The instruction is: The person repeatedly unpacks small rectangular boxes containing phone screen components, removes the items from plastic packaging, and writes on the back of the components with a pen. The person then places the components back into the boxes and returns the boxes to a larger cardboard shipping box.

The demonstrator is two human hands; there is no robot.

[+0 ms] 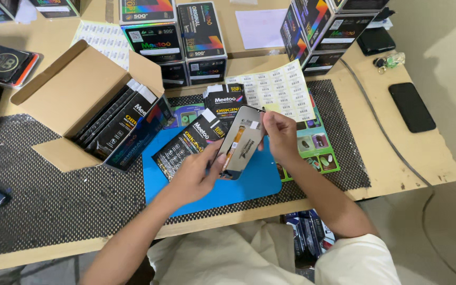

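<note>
A phone screen panel [241, 142] is held in the air above the blue mat [249, 184], near the front edge of the worktop [397, 158] at its middle. Its long axis runs on a slant, the lower end toward the front edge and the upper end tipped away toward the back and slightly right. The grey back face is up, with an orange flex strip along the middle.

The left hand [193, 177] pinches the lower end of the panel, thumb on the top face and fingers curled beneath, so its grip is closed on the panel. The right hand [281, 134] grips the upper right corner, fingertips pressed together on the edge by a small white tab.

Just under the panel a flat black sleeve package [186, 145] lies on the mat, slanting the same way. To the left an open cardboard box [75, 84] holds more black packages on edge. A sheet of white labels [281, 89] lies behind the hands, and stacked dark cartons [201, 37] stand along the back edge. A black phone [411, 107] rests near the right edge.
</note>
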